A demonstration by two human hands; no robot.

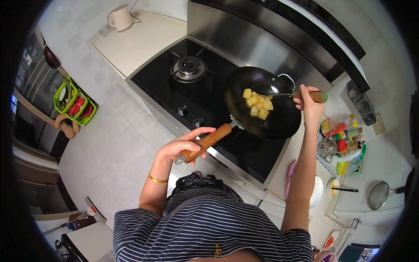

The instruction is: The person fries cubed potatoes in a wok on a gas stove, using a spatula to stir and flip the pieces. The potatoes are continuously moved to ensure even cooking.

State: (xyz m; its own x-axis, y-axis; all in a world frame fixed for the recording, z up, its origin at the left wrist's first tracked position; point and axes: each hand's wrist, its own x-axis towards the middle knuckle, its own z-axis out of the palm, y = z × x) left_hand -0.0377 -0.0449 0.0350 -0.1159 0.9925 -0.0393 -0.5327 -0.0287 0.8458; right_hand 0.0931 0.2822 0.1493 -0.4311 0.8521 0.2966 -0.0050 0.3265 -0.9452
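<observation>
A black wok [278, 124] sits over the right side of the gas hob [147, 78], tilted in view, with its wooden handle [212, 139] towards me. My left hand [185, 145] is wrapped around that handle. Yellow chunks of corn cob [263, 114] and pale pieces lie heaped in the wok. My right hand [307, 100] grips the wooden handle of a metal cooking utensil [318, 96], whose thin shaft reaches over the wok to the chunks. The utensil's head is hidden among the food, so its kind cannot be told.
An unused burner [189, 67] is on the left. A pink electric kettle [121, 19] stands on the back-left counter. Bottles and jars [340, 140] fill a tray at right, near a white plate [316, 192] and a bowl with yellow liquid [334, 186]. Green baskets [67, 108] stand far left.
</observation>
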